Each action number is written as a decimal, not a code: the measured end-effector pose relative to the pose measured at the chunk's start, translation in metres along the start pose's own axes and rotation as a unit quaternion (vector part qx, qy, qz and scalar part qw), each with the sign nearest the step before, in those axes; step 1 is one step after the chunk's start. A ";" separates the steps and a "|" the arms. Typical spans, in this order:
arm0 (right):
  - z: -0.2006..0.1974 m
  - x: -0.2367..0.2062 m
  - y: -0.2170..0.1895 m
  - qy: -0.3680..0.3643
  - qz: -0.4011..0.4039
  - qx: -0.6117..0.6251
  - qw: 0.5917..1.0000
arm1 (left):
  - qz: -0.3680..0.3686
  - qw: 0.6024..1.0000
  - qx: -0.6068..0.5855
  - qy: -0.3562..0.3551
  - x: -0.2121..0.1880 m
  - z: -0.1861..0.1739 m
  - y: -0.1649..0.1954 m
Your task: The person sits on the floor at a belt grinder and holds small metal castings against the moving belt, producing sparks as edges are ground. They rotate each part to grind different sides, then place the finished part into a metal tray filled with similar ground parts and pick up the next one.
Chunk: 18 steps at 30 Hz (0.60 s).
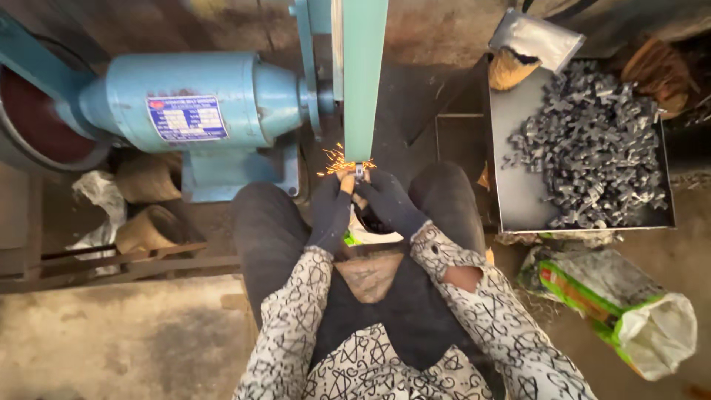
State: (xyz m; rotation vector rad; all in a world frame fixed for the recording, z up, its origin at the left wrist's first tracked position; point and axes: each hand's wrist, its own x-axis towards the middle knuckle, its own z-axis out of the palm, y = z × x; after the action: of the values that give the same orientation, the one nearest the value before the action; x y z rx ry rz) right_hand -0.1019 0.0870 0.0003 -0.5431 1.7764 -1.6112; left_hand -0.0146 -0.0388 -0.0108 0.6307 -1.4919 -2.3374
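Both my hands wear dark gloves and meet in front of my knees. My left hand and my right hand together pinch a small metal piece against the lower end of a green sanding belt. Orange sparks fly off to the left of the contact point. The piece is mostly hidden by my fingertips. The belt runs upward from a light blue motor on the left.
A metal tray at the right holds a heap of several small grey metal parts. A green and white sack lies on the floor below it. Rolled cloth bundles and a metal frame sit at the left.
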 end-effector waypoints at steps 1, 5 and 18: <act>-0.001 0.003 0.000 0.002 -0.009 -0.017 1.000 | -0.008 0.998 0.067 0.016 0.000 0.001 0.001; 0.001 0.009 0.002 0.029 -0.063 -0.136 0.988 | 0.001 0.994 0.108 0.020 0.005 0.001 0.006; -0.013 -0.002 0.003 0.050 -0.179 -0.249 0.950 | 0.104 0.953 0.283 -0.006 0.001 0.000 0.013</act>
State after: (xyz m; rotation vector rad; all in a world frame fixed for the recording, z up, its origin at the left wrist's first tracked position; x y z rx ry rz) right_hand -0.1097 0.0979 -0.0023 -1.0873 2.2782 -1.4228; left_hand -0.0152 -0.0447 0.0010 0.5490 -2.1366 -1.7529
